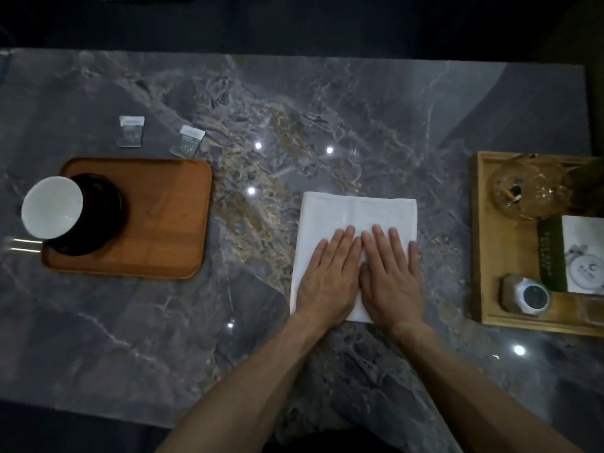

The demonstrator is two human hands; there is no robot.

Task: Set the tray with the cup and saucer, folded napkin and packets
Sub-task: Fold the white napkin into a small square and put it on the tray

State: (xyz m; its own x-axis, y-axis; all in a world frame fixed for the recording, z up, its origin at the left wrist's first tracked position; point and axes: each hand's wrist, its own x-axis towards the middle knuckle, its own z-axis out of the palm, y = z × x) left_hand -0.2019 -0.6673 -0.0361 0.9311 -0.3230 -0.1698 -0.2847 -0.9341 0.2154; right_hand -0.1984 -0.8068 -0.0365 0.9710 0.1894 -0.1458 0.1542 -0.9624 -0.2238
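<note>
A white napkin lies folded on the grey marble table, right of centre. My left hand and my right hand rest flat on its near half, side by side, fingers straight and palms down. At the left stands a brown wooden tray. On the tray's left end sits a dark saucer with a white cup on it. Two small packets lie on the table beyond the tray: one packet and another packet.
A lighter wooden tray at the right edge holds a glass ashtray, a small round container and a white card with a green band. The table's far edge runs along the top, with darkness beyond.
</note>
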